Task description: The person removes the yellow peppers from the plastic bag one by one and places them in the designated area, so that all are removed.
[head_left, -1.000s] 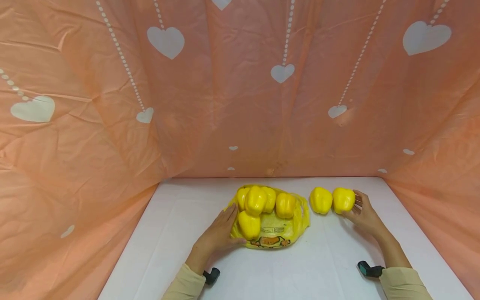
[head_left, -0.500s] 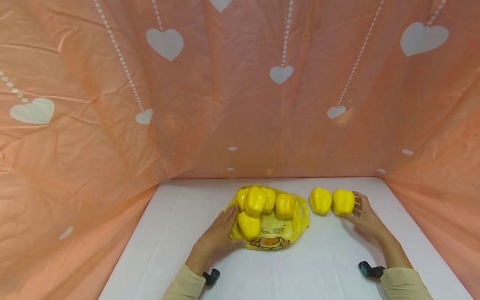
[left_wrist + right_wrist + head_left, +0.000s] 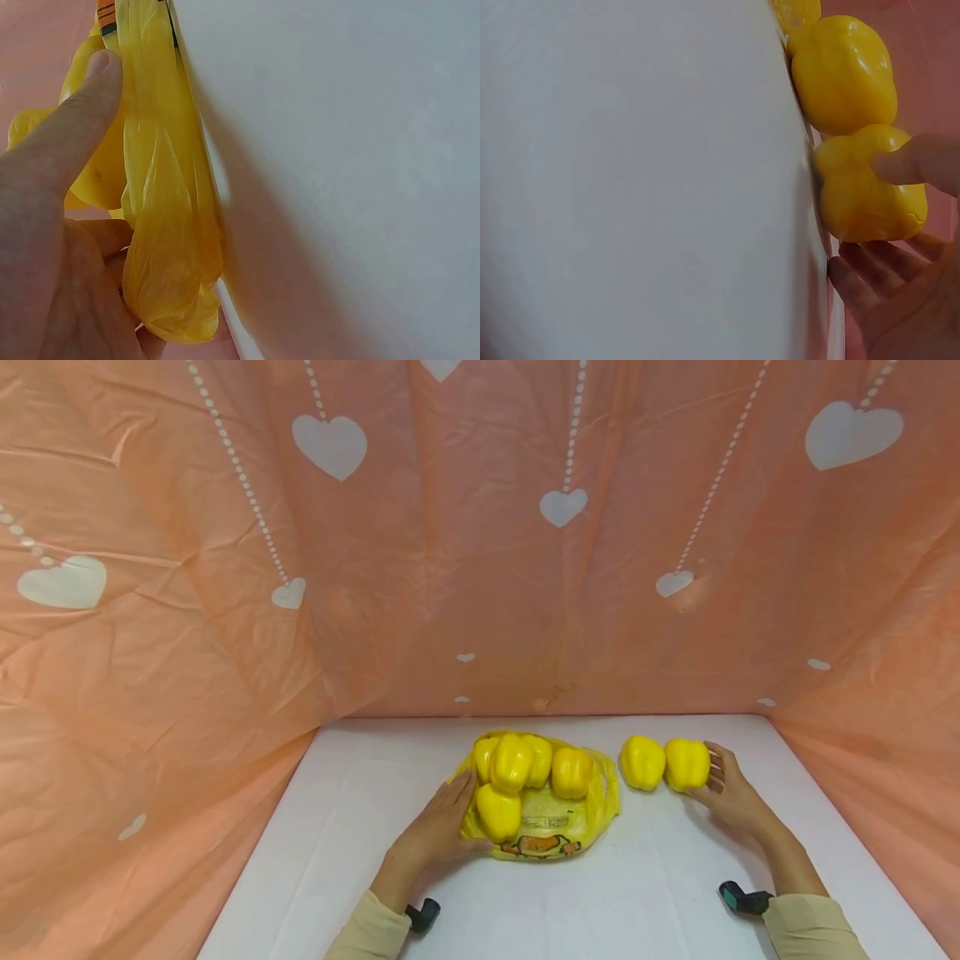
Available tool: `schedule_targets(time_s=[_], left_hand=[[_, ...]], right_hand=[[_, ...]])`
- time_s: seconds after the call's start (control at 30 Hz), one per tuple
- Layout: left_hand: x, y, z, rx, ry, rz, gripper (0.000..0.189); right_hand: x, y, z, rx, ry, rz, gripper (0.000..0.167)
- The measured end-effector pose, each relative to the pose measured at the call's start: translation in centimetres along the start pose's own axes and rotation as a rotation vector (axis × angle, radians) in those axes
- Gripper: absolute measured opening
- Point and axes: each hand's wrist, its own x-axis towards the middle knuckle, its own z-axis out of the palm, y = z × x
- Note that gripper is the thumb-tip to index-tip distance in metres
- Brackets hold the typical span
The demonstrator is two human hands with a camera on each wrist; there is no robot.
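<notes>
While nothing is visibly shifting from a second ago, I'm holding position: the left hand [image 3: 438, 818] is spreading along the bag [image 3: 543, 814], the right hand [image 3: 727, 789] pinching the end pepper [image 3: 687, 765], resting on the desk [image 3: 600, 910] beside another pepper [image 3: 642, 762].

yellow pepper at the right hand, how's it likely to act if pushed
The yellow pepper would probably roll unevenly, since its sides are rounded but lobed. Its smooth, shiny skin may feel slippery to the right hand. Pushed leftward, it might bump the next pepper close beside it.
</notes>
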Motion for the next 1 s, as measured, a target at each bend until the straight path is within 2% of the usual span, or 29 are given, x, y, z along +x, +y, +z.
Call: schedule_targets(time_s=[0.4, 0.67, 1.0], left_hand=[[0.0, 0.0, 0.1, 0.011, 0.006, 0.019, 0.115], [-0.1, 0.0, 0.2, 0.012, 0.009, 0.02, 0.114], [0.0, -0.1, 0.3, 0.025, 0.011, 0.0, 0.115]], right_hand=[[0.0, 0.1, 0.0, 0.0, 0.002, -0.017, 0.101], [-0.1, -0.3, -0.1, -0.017, 0.031, 0.012, 0.103], [-0.3, -1.2, -0.3, -0.051, 0.105, -0.069, 0.096]])
